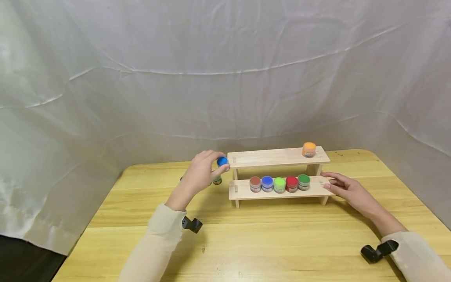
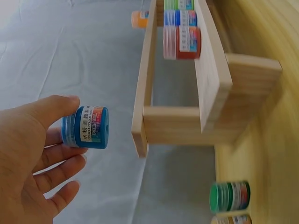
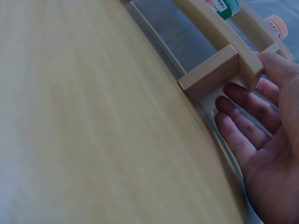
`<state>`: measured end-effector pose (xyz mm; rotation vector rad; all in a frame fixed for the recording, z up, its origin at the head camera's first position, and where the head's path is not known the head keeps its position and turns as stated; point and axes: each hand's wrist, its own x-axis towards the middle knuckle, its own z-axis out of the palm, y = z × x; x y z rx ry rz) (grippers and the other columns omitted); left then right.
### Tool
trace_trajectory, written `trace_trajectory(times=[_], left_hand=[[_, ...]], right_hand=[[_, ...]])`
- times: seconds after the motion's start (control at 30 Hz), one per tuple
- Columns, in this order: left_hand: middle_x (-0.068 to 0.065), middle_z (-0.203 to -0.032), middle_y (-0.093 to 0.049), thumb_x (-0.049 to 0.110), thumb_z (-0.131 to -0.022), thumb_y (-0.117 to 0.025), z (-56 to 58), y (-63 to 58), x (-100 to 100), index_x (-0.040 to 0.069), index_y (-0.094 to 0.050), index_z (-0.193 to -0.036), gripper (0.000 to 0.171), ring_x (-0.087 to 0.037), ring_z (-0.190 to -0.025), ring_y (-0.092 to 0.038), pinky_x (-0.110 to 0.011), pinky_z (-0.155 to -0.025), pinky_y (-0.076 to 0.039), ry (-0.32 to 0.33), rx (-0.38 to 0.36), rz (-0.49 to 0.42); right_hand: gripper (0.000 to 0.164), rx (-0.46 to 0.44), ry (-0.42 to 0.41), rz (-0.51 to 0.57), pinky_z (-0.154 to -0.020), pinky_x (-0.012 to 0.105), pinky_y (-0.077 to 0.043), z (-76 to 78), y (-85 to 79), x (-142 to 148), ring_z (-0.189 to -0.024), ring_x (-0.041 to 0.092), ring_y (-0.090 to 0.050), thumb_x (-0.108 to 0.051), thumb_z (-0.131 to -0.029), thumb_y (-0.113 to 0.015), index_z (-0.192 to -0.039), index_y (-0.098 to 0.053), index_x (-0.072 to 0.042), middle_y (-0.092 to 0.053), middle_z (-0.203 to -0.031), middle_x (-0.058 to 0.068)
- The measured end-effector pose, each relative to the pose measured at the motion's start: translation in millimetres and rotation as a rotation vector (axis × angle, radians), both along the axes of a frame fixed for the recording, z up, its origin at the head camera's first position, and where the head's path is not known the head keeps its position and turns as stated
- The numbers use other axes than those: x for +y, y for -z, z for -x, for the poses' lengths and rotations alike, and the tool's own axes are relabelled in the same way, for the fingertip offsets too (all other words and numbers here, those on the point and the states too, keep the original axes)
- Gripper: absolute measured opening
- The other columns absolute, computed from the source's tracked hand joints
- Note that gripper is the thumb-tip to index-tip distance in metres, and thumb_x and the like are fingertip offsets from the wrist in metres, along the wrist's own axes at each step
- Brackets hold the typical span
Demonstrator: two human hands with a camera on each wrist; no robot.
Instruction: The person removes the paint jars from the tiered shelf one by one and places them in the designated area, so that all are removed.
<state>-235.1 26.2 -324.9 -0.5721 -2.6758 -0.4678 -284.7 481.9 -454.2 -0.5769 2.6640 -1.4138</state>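
Left hand: pinching blue jar, just off the shelf's top-left corner | Right hand: gripping lower board's right end | From where I stand: best keep the jar level, shelf braced, edges unbumped.

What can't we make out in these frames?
- Head: table jar, upper part behind the left hand.
- Head: blue bit beside that hand, mostly hidden by it; can't tell what it is.
- Head: shelf jars, label text too small to read.
- Left wrist: bottom jar, cut off by the lower edge.
- Right wrist: green jar, cut off by the top edge.
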Motion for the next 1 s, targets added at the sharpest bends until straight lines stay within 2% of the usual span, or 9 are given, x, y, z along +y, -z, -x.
trace_trajectory(times=[0.5, 0.7, 1.0], left_hand=[[-0.008, -0.113, -0.066, 0.038, -0.092, -0.069, -8.8, 8.5, -57.8, 0.008, -0.067, -0.120, 0.041, -0.031, -0.108, -0.057, -0.053, -0.094, -0.043, -0.113, -0.063, -0.040], [-0.012, -0.119, -0.065, 0.037, -0.093, -0.068, -12.5, 14.5, -80.6, 0.008, -0.066, -0.122, 0.042, -0.034, -0.112, -0.057, -0.053, -0.093, -0.046, -0.162, -0.085, -0.066], [-0.016, -0.124, -0.062, 0.035, -0.094, -0.066, -12.4, 23.3, -109.1, 0.006, -0.063, -0.128, 0.045, -0.037, -0.115, -0.055, -0.055, -0.094, -0.046, -0.224, -0.139, -0.070]], right_hand=[[0.052, -0.015, 0.008, -0.015, -0.076, 0.015, -0.044, 2.1, 0.4, 1.2, -0.095, 0.001, -0.058, -0.031, -0.100, -0.058, -0.145, -0.045, -0.007, -0.062, -0.117, 0.014], [0.052, -0.011, 0.007, -0.015, -0.077, 0.015, -0.044, 1.0, 0.2, 1.2, -0.095, 0.000, -0.057, -0.031, -0.100, -0.058, -0.145, -0.045, -0.007, -0.062, -0.117, 0.015], [0.052, -0.006, 0.008, -0.013, -0.077, 0.015, -0.044, 0.3, 0.1, 0.5, -0.095, 0.000, -0.057, -0.030, -0.100, -0.058, -0.144, -0.046, -0.006, -0.062, -0.117, 0.015]])
